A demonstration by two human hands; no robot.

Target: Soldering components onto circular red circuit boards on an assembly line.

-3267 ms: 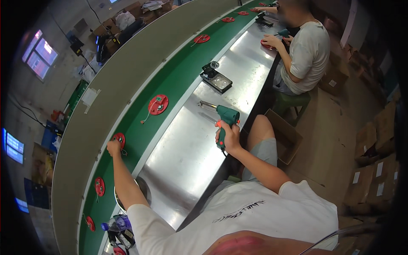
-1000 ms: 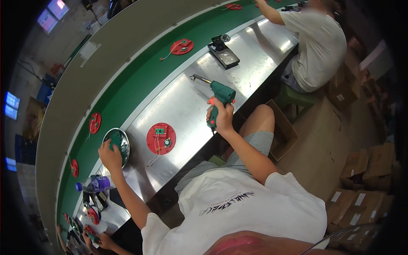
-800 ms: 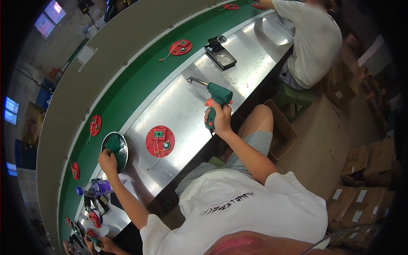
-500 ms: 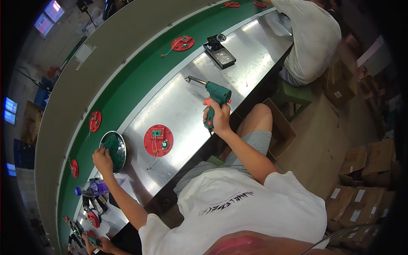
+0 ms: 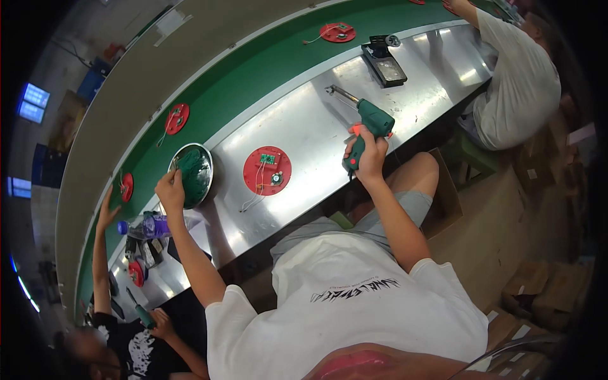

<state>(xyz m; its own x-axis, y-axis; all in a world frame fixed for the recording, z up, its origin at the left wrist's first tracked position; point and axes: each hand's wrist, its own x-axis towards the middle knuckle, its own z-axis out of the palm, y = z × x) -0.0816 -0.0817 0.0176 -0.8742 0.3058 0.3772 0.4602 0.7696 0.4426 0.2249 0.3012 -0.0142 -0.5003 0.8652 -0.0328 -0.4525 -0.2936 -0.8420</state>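
Note:
My right hand (image 5: 370, 153) is wrapped round the handle of a green soldering gun (image 5: 376, 118), its metal tip pointing up and left above the metal bench. At the left, my left hand (image 5: 170, 189) is closed in a pinch at the near-left rim of a round metal bowl (image 5: 211, 172). A dark green tangle of what looks like thin wire (image 5: 192, 177) lies in the bowl. Whatever the pinched fingers hold is too small to make out. Between my hands a red disc (image 5: 252, 166) lies on the bench, carrying a small green circuit board, a round part and white wires.
A green conveyor belt (image 5: 234, 82) carries more red discs (image 5: 177, 119) behind the metal bench (image 5: 310, 152). A black soldering stand (image 5: 384, 66) stands far right. A purple-capped bottle (image 5: 149, 226) lies at left. Co-workers sit on both sides; the left one's hand (image 5: 109, 209) reaches toward the belt.
The whole view has shifted, with bench things now farther right. My left hand stays pinched by the bowl, my right keeps the soldering gun. The left co-worker's arm has stretched toward the belt.

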